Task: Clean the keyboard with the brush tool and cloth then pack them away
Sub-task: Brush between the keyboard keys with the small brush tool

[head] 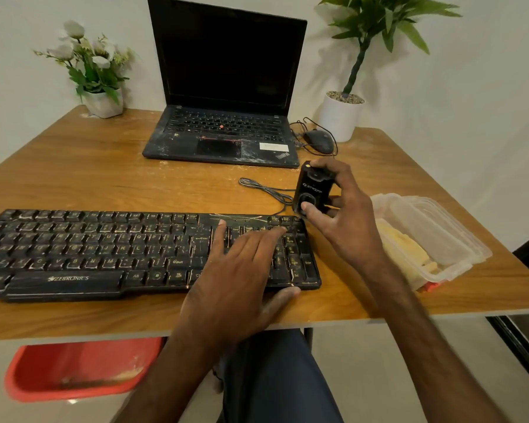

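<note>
Black plastic all round: the brush tool (313,189) is a small hard-shelled block, likely light and rigid, with a smooth casing that could slip in a loose grip. The right hand (344,216) grips it upright, thumb on the lower front and fingers curled over the top and back, just beyond the far right corner of the keyboard (104,251). That hold looks sound. No bristles show from here, so I cannot tell which end does the work.

The left hand (242,270) lies flat with fingers spread on the number pad, thumb at the near edge, steadying the board on the table (104,178). Long, stiff and probably fairly light, the keyboard would likely skate without that press. The yellow cloth (405,250) — soft and limp by the look of it — sits in the clear container (458,236) to the right.
</note>
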